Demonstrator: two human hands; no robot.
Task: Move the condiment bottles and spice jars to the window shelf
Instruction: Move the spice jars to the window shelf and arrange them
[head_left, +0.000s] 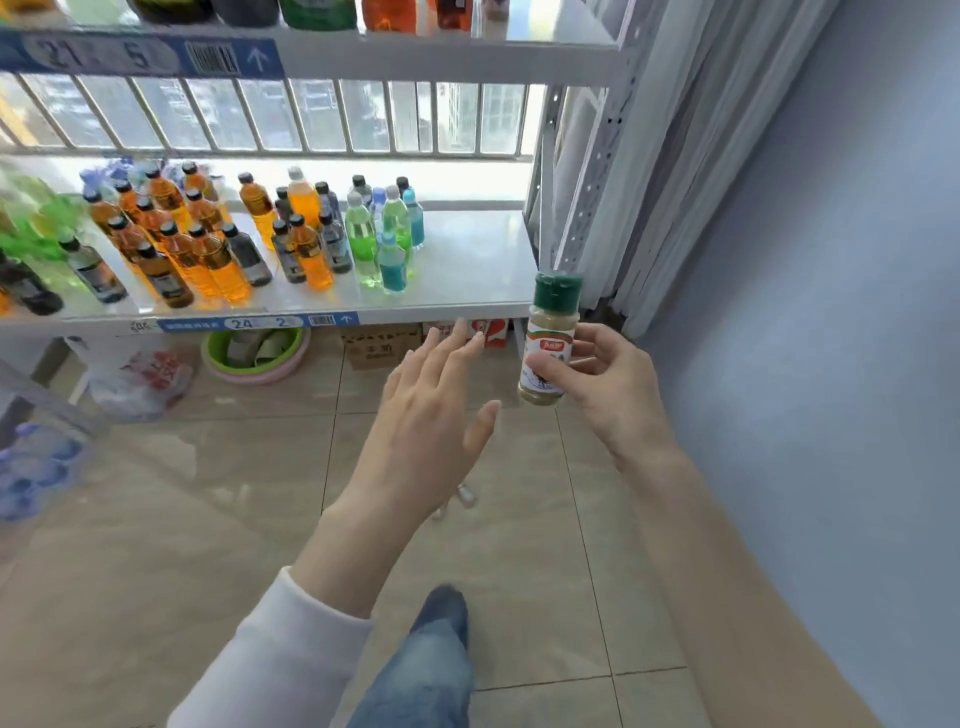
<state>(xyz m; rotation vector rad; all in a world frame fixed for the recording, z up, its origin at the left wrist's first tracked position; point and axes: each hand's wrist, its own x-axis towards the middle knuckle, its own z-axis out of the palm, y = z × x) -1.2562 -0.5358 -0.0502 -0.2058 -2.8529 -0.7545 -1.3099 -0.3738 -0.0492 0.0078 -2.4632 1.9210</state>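
My right hand holds a small spice jar upright by its body; the jar has a green cap, a white and red label and pale powder inside. It hangs just in front of the right end of the window shelf, below the shelf's edge. My left hand is open with fingers spread, empty, reaching toward the shelf's front edge to the left of the jar.
Many drink bottles, orange, dark, green and blue, fill the shelf's left and middle; its right end is bare. Under the shelf are a green basin, cardboard boxes and a plastic bag. A curtain and blue wall stand right.
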